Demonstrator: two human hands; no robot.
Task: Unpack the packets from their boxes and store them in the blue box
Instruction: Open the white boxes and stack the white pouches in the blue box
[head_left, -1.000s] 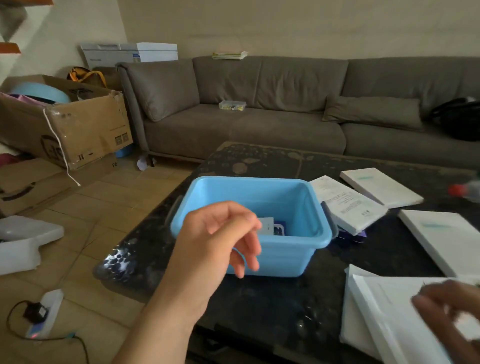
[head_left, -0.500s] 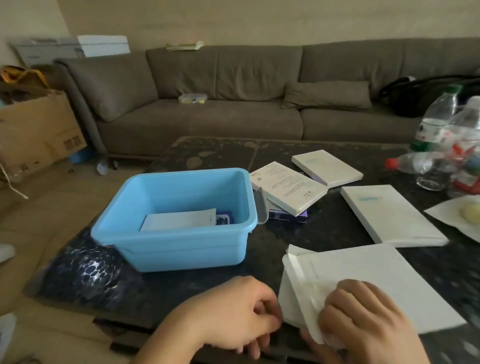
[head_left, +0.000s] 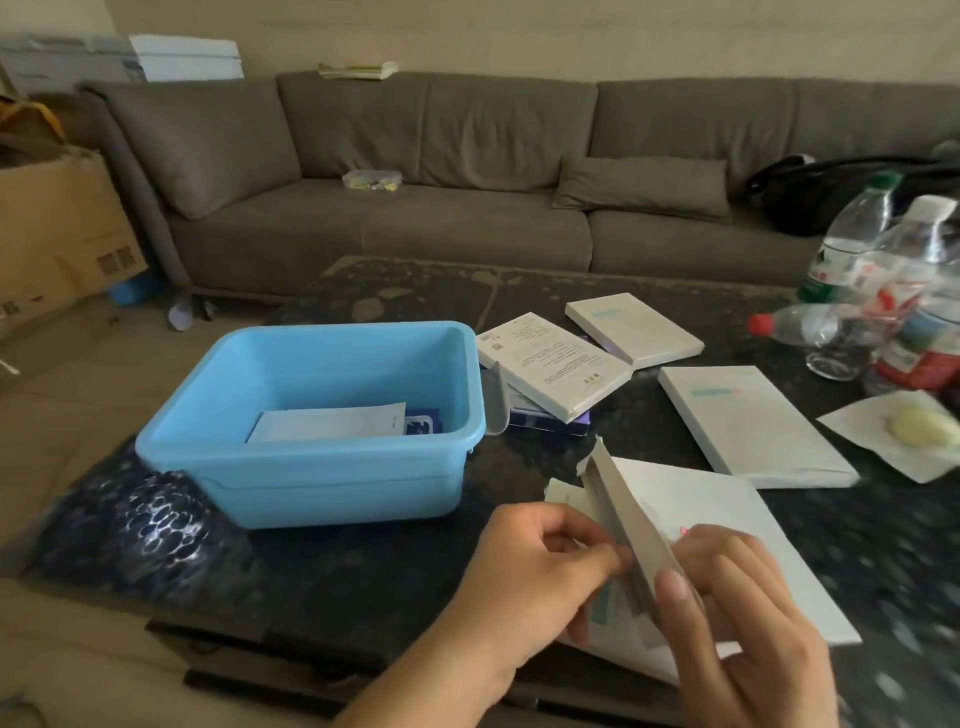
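- left hand (head_left: 540, 577) low in view, fingers curled, thumb + fingertips pinching the raised flap (head_left: 626, 525) of a white box (head_left: 727, 551) at its near end
- right hand (head_left: 737, 623) just right of the left, fingers curled round the same box, thumb pressed on the flap's near edge; both clamped on it
- box lies flat on the dark table (head_left: 332, 566) under the right hand, flap standing up between the 2 hands; can't tell what's inside
- blue box (head_left: 322, 431) up + left of the left hand, near but apart, on the table; a white packet (head_left: 327, 423) lies flat on its floor w/ a purple one (head_left: 423, 423) beside it
- beyond the hands, right of the blue box: printed white box (head_left: 556, 364) resting on a purple item (head_left: 550, 423), touching the blue box's grey handle (head_left: 497, 400)
- 2 more shut white boxes, one far (head_left: 634, 327), one (head_left: 753, 426) just beyond the right hand
- far right of the right hand: plastic bottles (head_left: 883, 280), blurred, + a pale lump on white paper (head_left: 904, 441)
- grey sofa (head_left: 415, 218) behind the table, cardboard box (head_left: 57, 228) far left
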